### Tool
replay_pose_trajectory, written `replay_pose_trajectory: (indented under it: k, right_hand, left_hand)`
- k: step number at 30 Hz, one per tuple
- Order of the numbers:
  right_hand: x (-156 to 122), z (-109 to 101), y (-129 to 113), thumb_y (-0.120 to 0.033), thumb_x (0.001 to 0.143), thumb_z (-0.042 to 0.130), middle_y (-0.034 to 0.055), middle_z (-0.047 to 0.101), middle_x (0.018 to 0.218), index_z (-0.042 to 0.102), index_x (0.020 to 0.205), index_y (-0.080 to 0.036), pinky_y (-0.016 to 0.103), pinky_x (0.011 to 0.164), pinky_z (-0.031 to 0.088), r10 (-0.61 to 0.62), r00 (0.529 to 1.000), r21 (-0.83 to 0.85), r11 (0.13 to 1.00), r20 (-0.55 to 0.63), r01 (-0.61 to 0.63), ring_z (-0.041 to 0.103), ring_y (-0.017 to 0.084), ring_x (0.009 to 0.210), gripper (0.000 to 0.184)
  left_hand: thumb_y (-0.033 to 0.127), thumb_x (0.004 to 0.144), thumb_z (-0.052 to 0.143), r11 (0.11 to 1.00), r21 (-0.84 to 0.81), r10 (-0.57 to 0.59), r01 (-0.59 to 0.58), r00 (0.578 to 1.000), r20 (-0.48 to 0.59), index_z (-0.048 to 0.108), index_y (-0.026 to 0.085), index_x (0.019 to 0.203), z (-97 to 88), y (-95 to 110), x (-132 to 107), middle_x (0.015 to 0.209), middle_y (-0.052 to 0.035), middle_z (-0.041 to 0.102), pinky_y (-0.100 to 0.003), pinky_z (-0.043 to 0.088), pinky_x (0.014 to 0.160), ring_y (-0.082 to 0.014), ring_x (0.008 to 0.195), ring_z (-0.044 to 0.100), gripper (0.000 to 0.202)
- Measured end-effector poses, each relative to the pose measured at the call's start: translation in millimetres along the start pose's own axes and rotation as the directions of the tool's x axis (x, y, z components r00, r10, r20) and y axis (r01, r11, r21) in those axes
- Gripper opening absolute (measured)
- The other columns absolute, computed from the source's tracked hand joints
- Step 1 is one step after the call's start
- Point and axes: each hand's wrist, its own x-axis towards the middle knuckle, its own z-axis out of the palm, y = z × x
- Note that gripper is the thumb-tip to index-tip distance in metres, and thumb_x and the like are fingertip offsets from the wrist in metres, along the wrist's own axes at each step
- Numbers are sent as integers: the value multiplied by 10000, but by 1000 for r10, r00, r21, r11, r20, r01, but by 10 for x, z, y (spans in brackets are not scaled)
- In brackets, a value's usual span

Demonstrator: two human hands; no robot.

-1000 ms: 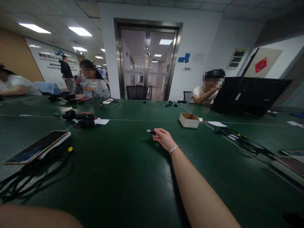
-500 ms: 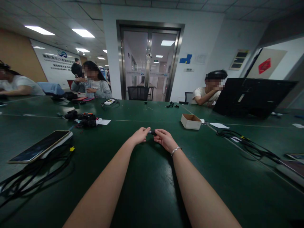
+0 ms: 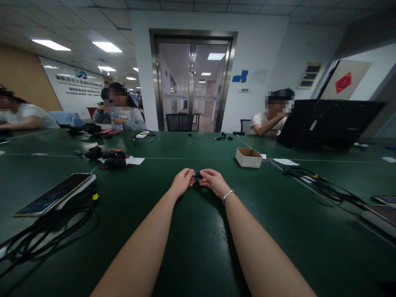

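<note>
Between my hands, just above the green table (image 3: 198, 231), is a small black piece with a silvery end (image 3: 197, 175), too small to name more exactly. My left hand (image 3: 183, 182) pinches its silvery left end, the fingertips covering part of it. On the other side, the thumb and fingers of my right hand (image 3: 214, 182) are closed on the black end. The two hands nearly meet, with only a short stretch of the piece showing between them. A silver bracelet (image 3: 229, 196) circles my right wrist.
An open cardboard box (image 3: 249, 158) stands beyond my right hand. On the left lie a phone (image 3: 55, 194), coiled black cables (image 3: 62, 225) and black-orange gear (image 3: 113, 158). More cables (image 3: 328, 187) and a monitor (image 3: 331, 123) are on the right. Other people sit across the table.
My left fingers have shifted slightly on the silvery end, so less of it shows. Both hands stay closed on the piece. The camera view has tilted a little.
</note>
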Motion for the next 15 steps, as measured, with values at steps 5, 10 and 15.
replay_pose_trajectory:
  k: [5,10,15]
  right_hand:
    - [10,-19,17,-150,782,722,15,640,625,619,839,-137,204,525,571,-21,1000,21,1000,16,21,641,112,522,119]
    - [4,-21,11,-132,769,725,13,642,636,624,849,-131,201,534,571,-13,1000,13,1000,29,13,641,107,530,130]
    - [5,-22,12,-139,750,743,5,641,641,624,854,-137,199,529,570,-17,999,10,1000,29,16,643,106,529,158]
  left_hand:
    - [261,804,613,996,54,75,-74,997,-25,566,185,1061,12,-2,2,893,-38,592,-187,471,545,-108,695,577,272]
    - [363,892,459,992,126,25,-25,1000,2,611,157,926,-13,-41,30,748,-41,605,-185,439,516,-116,641,567,258]
    - [386,869,498,991,126,56,-52,998,-31,592,195,1059,-20,-73,31,803,-28,595,-189,429,519,-110,639,544,286]
